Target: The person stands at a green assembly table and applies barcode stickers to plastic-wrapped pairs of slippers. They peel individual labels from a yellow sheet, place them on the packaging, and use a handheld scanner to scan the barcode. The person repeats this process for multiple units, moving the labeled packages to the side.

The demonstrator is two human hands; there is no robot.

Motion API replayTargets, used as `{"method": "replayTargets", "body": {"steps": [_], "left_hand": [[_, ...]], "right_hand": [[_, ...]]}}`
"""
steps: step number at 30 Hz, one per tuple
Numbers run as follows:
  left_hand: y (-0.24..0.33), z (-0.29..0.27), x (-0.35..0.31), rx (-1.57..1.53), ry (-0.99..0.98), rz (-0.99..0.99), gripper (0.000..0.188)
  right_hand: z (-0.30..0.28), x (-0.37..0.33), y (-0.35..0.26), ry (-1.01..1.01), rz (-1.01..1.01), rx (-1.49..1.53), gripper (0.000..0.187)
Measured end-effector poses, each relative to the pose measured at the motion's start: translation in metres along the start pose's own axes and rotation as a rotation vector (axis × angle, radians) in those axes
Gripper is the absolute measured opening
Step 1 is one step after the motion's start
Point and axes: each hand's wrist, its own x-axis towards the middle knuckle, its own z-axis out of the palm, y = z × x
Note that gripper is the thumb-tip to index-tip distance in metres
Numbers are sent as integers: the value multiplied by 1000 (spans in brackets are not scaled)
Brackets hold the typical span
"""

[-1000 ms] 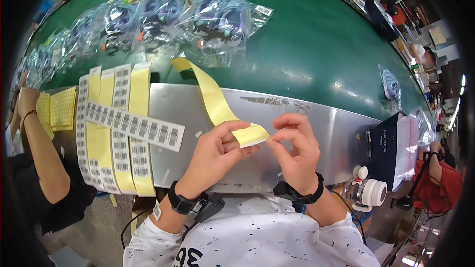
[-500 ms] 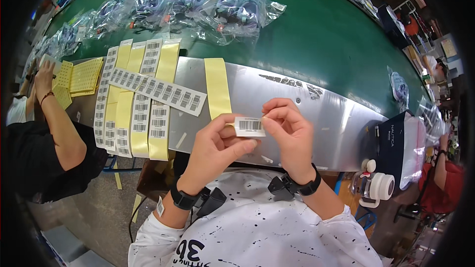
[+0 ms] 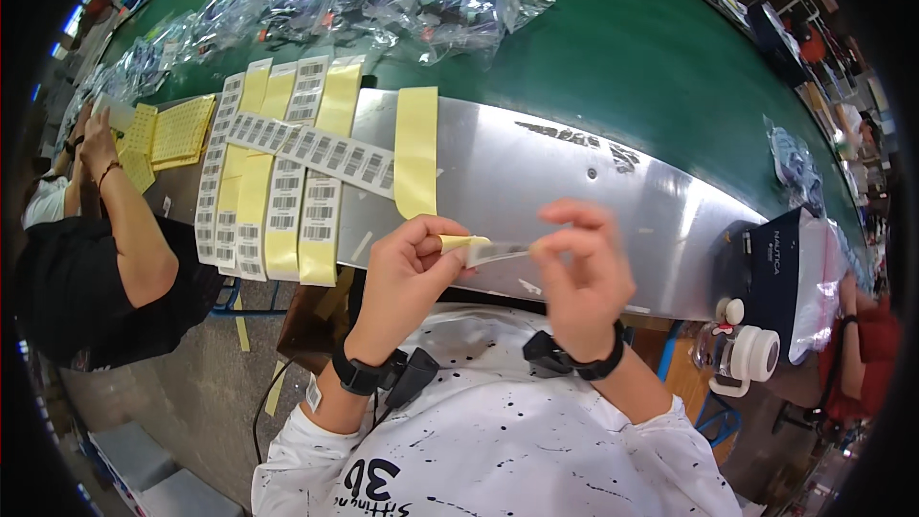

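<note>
My left hand pinches a small piece of yellow backing paper between thumb and fingers, just above my lap. From it a white barcode label stretches toward my right hand, seen nearly edge-on. The thumb and forefinger of my right hand are closed on the label's right end; its other fingers are smeared by motion. Beyond my left hand lies a yellow strip on the metal table edge. Left of it are several long barcode label strips, with one strip lying slantwise across them.
Bagged goods in clear plastic line the far side of the green table. A dark blue bag and a clear bottle with a white lid stand at right. At left a co-worker's arm reaches near yellow sticker sheets.
My right hand has drawn away to the right from my left, with the barcode label's end in its fingers. The label has lifted off its yellow backing, and the whole view has shifted slightly.
</note>
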Motion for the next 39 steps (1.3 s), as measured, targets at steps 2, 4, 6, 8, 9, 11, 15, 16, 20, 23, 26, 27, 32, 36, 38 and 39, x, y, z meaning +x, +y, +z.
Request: {"method": "replayTargets", "body": {"steps": [2,4,6,8,9,11,15,16,20,23,26,27,32,36,38,39], "left_hand": [[4,-19,-11,21,-45,7,15],[21,-53,-31,91,-162,-125,15],[35,-92,-52,203,-222,-225,18],[18,-135,-80,160,-182,-369,23],[13,-151,-90,176,-169,-498,24],[-39,-190,-115,186,-2,-672,38],[-177,-248,-150,320,319,-881,44],[-220,-263,-165,307,382,-938,42],[-282,-271,-170,533,413,-987,41],[-300,-268,-160,978,383,-803,42],[-279,-264,-142,1179,701,-381,47],[-280,-280,-132,1189,848,-224,48],[-248,-328,-92,1240,807,-627,49],[-290,-391,-108,1377,401,-886,35],[-280,-386,-111,1491,312,-723,26],[-294,-390,-119,1456,364,-775,23]], "right_hand": [[-6,7,4,32,128,36,6],[-12,13,12,107,299,143,8],[-29,6,31,108,389,81,13],[-36,-3,42,109,453,154,13],[-37,-9,47,114,482,154,13],[-36,-20,57,101,542,214,13],[-31,-25,67,80,603,293,13],[-28,-23,67,78,588,294,12],[-23,-22,68,50,585,280,12],[-20,-25,72,41,549,185,12],[-21,-31,78,84,493,106,16],[-19,-32,77,95,486,105,20],[-12,-33,76,105,441,32,41],[-6,-29,75,73,439,-19,42],[-8,-31,77,65,434,-41,43],[-9,-32,77,72,438,-61,43]]}}
